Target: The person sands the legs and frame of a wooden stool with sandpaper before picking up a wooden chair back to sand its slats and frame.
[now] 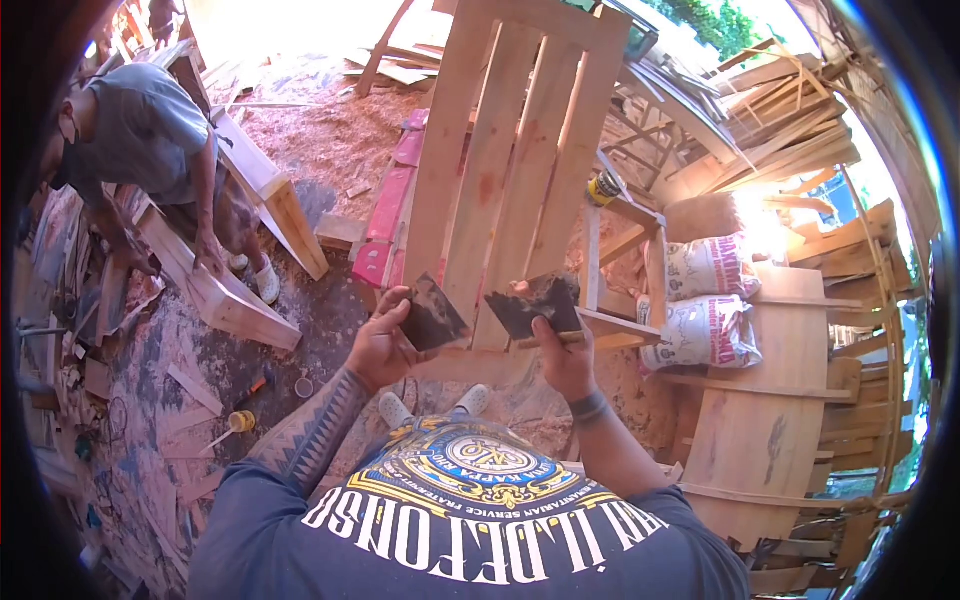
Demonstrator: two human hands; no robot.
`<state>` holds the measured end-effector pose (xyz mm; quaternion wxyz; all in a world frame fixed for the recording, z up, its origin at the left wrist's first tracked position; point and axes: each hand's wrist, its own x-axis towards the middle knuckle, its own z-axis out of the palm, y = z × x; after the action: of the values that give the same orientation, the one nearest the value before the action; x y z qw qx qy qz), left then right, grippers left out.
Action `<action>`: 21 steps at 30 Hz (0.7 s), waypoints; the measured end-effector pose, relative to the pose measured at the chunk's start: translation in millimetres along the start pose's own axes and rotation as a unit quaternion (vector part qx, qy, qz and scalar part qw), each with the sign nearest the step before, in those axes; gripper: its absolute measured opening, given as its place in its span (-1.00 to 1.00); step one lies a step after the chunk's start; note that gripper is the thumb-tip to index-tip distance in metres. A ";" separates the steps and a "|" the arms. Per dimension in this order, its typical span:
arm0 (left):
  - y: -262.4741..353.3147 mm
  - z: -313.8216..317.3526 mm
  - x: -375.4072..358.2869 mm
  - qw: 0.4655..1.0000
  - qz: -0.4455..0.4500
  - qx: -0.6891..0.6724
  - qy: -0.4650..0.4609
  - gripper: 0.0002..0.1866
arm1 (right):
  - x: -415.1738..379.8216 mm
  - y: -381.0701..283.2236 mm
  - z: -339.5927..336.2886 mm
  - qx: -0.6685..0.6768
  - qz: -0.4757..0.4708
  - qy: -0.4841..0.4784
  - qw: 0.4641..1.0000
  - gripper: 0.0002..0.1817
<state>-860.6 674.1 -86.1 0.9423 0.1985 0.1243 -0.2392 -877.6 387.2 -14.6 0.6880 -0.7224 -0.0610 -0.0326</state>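
My left hand (382, 348) grips a dark, thin, squarish plate (436, 316) by its left edge, fingers closed on it. Across from it, my right hand (568, 362) holds a second dark flat plate (520, 314), its thumb on top along a narrow tan strip. A small dab of pinkish-tan paste (520, 287) shows near that plate's upper edge. The two plates are apart, held over the near end of a slatted wooden panel (463, 190). Light patches mark the slats.
At left a person (150, 130) bends over a wooden frame piece (235, 312). Printed sacks (712, 330) and a long board (765, 410) stand right. A yellow-labelled can (603, 188) rests by a wooden frame. Scraps and a yellow tub (241, 421) lie on the floor.
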 end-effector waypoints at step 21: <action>-15.1 50.0 -20.1 0.990 0.082 0.109 0.023 -0.64 | -2.4 -7.4 51.6 -0.298 -0.114 -0.174 0.931 -0.47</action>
<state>-878.3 648.3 -39.7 0.9283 0.3154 0.1023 -0.1681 -882.9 439.0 -10.3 0.4111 -0.8768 -0.2495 -0.0009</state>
